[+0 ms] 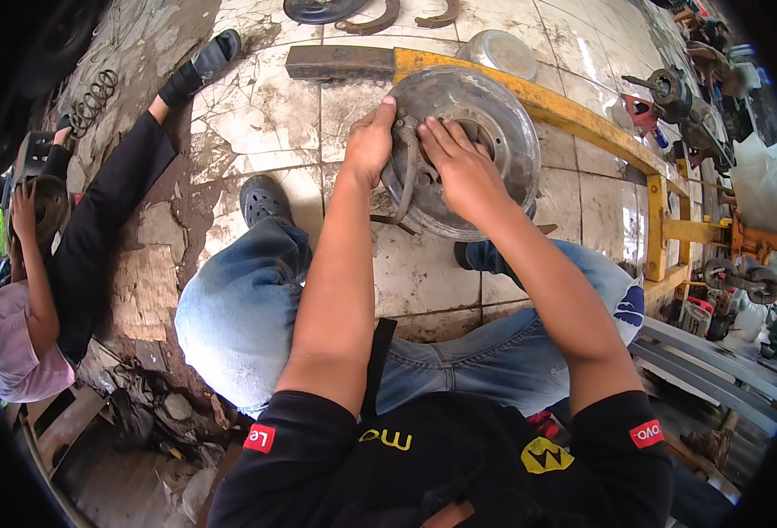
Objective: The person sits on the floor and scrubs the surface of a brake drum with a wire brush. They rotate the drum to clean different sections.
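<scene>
Tilted in front of me is a round grey brake backing plate (516, 167) with a hub hole near its middle. A brake hose (408, 189) runs down its left part from a fitting. My left hand (371, 145) is closed on the plate's left rim, thumb on the near face; its other fingers are mostly hidden. Across the plate's middle lies my right hand (463, 172), fingers stretched out beside the hub hole. The plate's upper part is against a yellow steel frame (573, 119).
A dark metal bar (340, 62) joins the frame's left end. Beyond it are a round metal container (501, 55), brake shoes (371, 19) and a black disc (322, 9). At left, another person's hand (24, 211) holds a similar part; a coil spring (95, 99) lies nearby. Parts crowd the right.
</scene>
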`<state>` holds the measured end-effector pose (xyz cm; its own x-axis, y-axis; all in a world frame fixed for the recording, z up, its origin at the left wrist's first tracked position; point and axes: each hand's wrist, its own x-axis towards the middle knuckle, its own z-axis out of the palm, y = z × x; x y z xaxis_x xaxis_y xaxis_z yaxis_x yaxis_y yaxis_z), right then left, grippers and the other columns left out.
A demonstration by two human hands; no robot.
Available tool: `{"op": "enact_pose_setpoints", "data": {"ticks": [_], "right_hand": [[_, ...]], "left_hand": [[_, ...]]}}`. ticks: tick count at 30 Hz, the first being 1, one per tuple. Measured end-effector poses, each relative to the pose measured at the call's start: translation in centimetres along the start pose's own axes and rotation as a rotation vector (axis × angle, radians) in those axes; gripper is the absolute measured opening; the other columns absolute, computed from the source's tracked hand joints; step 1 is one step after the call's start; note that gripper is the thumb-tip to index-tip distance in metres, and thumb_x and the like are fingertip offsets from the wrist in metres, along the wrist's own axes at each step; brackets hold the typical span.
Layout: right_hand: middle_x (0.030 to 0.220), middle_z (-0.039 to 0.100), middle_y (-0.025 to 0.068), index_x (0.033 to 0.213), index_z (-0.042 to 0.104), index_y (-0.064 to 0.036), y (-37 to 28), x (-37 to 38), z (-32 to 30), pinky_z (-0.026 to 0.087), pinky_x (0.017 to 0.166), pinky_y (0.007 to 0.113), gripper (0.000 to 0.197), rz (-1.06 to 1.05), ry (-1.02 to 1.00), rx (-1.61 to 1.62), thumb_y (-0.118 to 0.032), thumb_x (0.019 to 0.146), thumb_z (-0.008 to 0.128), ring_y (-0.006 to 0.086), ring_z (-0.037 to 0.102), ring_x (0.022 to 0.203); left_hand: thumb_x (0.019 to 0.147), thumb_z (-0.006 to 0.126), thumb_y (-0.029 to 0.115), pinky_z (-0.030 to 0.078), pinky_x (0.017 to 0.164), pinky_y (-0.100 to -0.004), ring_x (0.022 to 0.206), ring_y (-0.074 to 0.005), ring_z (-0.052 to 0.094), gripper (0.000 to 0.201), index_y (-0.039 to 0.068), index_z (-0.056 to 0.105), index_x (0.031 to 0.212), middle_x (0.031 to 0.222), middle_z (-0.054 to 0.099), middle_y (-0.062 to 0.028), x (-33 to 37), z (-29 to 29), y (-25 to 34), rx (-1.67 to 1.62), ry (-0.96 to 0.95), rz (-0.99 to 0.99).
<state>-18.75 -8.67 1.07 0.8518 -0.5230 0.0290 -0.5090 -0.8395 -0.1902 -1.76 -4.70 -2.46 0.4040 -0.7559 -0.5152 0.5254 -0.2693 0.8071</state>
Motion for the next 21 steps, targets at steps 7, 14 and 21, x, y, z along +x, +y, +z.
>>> {"op": "enact_pose_setpoints", "data": {"ticks": [7, 14, 21], "right_hand": [[0.152, 0.042, 0.0099, 0.142, 0.048, -0.0032, -1.0, -1.3, 0.4, 0.041, 0.105, 0.044, 0.050, -0.006, 0.016, -0.114, -0.010, 0.092, 0.051, 0.0294, 0.041, 0.138], [0.152, 0.042, 0.0113, 0.143, 0.047, -0.0032, -0.6, 1.2, 1.0, 0.042, 0.102, 0.045, 0.050, 0.060, 0.071, -0.192, -0.013, 0.093, 0.050, 0.0300, 0.041, 0.139], [0.153, 0.042, 0.0107, 0.143, 0.046, -0.0037, -0.6, 0.9, 0.4, 0.042, 0.102, 0.043, 0.049, 0.018, 0.021, -0.212, -0.013, 0.095, 0.048, 0.0289, 0.039, 0.141]], "left_hand": [[0.099, 0.052, 0.047, 0.047, 0.094, -0.0337, 0.109, -0.0265, 0.061, 0.062, -0.007, 0.060, 0.129, 0.123, 0.064, -0.0217, -0.1, -0.1, -0.1, 0.086, 0.071, 0.069], [0.099, 0.051, 0.048, 0.046, 0.096, -0.0345, 0.112, -0.0287, 0.061, 0.064, -0.008, 0.058, 0.129, 0.126, 0.062, -0.0246, -0.5, 0.2, 0.1, 0.061, 0.049, 0.051], [0.099, 0.053, 0.047, 0.050, 0.085, -0.0344, 0.098, -0.0225, 0.062, 0.063, -0.008, 0.058, 0.129, 0.117, 0.065, -0.0189, 0.5, -0.4, -0.8, 0.061, 0.044, 0.049]]}}
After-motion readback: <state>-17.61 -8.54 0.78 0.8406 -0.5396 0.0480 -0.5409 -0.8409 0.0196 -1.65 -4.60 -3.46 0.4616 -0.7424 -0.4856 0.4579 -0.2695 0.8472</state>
